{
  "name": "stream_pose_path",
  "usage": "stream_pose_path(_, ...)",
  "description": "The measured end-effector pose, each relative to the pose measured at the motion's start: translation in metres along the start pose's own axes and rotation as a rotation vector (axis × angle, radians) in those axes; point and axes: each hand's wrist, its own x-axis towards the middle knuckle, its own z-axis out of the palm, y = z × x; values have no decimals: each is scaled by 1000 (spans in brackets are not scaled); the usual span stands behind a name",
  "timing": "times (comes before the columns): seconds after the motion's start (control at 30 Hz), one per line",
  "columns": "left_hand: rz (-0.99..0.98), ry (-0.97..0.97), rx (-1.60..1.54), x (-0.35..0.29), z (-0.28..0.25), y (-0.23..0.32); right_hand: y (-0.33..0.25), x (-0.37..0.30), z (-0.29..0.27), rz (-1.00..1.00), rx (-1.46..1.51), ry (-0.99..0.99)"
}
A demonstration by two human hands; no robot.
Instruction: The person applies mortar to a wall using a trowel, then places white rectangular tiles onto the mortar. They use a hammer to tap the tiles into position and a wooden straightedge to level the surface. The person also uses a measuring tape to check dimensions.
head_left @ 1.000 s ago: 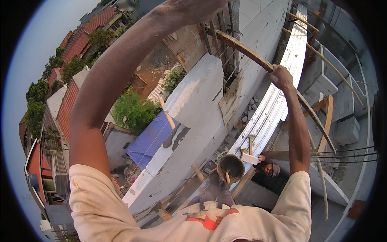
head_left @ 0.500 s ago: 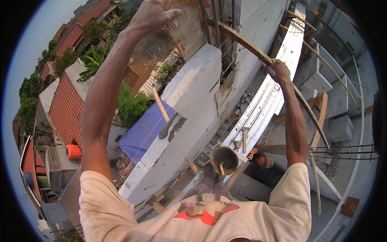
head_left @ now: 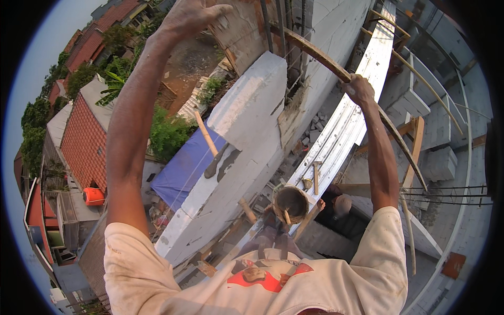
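Both my arms are raised. At the top edge of the view, my left hand (head_left: pixel 190 17) is at the side of a mud-stained wooden board (head_left: pixel 239 34), its thumb stretched over the board's face; the other fingers are mostly cut off. My right hand (head_left: pixel 360 90) is closed around a long, narrow wooden batten (head_left: pixel 317 56), which runs from the upright steel bars (head_left: pixel 279 26) down to the lower right. Below the board stands a pale block wall (head_left: pixel 249 113), with wet mortar (head_left: pixel 227 164) and a wooden-handled trowel (head_left: pixel 206 134) on it.
Beneath me, a bucket of mortar (head_left: pixel 290 205) holds a stick-like handle. A hammer (head_left: pixel 316 177) lies on the long metal plank (head_left: pixel 336 137) beside it. Another person (head_left: pixel 338 205) is below, to the right. Tiled roofs (head_left: pixel 84 139) lie far down at left; thin rods (head_left: pixel 446 195) cross at right.
The view has shifted slightly, so the wall, bucket and plank appear a little displaced. Both hands keep their places on the board and the batten. The person below has moved slightly.
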Motion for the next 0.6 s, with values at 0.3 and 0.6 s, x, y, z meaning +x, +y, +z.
stream_pose_path(0.3, 76, 35, -51, 0, 2, -15, -4, 3, 2, 71, 15, -65)
stream_pose_path(0.6, 46, 35, -96, 0, 0, -12, 0, 7, 1, 52, 61, -80)
